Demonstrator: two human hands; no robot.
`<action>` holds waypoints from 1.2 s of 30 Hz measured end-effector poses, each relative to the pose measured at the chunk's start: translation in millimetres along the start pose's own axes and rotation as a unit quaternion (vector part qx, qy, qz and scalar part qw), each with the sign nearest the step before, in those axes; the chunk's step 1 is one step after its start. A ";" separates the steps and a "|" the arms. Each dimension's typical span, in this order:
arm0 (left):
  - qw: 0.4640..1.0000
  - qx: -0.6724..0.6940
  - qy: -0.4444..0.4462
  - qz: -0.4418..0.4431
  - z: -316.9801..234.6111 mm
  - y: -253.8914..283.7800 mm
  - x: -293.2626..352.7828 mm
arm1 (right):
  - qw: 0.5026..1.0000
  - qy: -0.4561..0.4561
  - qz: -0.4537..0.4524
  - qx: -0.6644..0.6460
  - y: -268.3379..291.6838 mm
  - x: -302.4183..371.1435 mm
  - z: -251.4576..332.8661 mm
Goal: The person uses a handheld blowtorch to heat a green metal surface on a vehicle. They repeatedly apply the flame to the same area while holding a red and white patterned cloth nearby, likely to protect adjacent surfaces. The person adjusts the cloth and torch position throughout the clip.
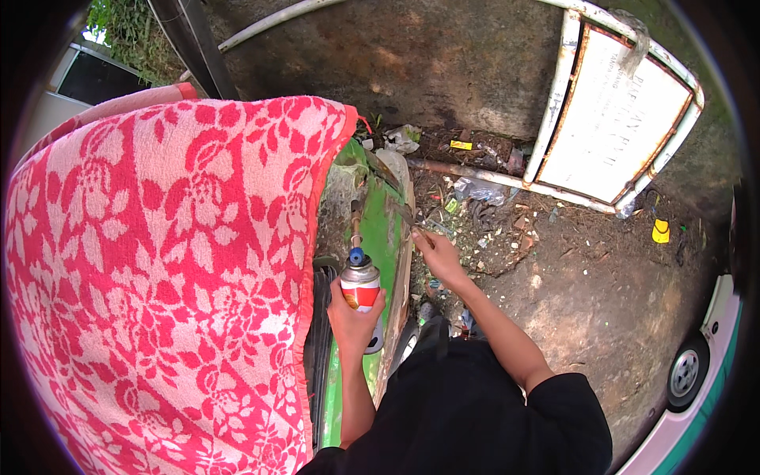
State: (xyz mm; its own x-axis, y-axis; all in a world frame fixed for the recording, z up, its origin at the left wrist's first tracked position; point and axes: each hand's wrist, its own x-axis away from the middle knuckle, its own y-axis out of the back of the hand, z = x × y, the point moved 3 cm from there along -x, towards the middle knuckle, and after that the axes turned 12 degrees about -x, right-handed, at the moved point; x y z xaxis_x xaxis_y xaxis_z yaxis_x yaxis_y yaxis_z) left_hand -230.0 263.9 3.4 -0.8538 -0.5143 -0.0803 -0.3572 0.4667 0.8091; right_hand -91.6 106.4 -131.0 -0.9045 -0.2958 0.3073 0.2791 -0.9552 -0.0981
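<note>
Because the left hand (347, 321) is clamped round the torch canister (360, 294), with the right hand (437, 256) pinching a slim scraper-like tool (404, 214) at its 1 o'clock, tilting the torch, if lit, toward 9 o'clock could scorch the floral towel (190, 261).

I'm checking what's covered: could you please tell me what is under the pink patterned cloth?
Past the right edge of the cloth, beside the left hand, a green surface and dark ribbing show; what lies underneath is hidden.

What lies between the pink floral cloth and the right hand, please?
In the head view, a blue-topped canister and a green panel lie there.
</note>
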 end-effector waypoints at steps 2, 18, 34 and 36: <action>1.000 -0.003 0.001 0.000 1.5 1.1 0.4 | 0.999 0.037 -0.002 0.010 -11.3 1.7 5.6; 1.000 0.000 -0.010 0.007 4.5 5.0 -9.9 | 0.998 0.060 -0.006 -0.037 -39.6 1.3 15.7; 1.000 0.019 0.005 0.024 11.0 12.3 -5.9 | 0.996 0.069 -0.024 -0.057 -81.0 -5.8 19.5; 0.999 0.025 0.004 0.022 12.4 12.7 -4.4 | 0.996 0.065 -0.027 -0.050 -80.8 -10.0 24.0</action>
State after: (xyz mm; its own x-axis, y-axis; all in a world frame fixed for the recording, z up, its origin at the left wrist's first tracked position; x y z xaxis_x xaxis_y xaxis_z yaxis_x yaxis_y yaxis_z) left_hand -235.5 281.0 6.8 -0.8661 -0.4982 -0.0394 -0.3377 0.5253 0.7810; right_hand -97.4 186.5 -103.4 -0.9531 -0.2351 0.1903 0.2016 -0.9628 -0.1799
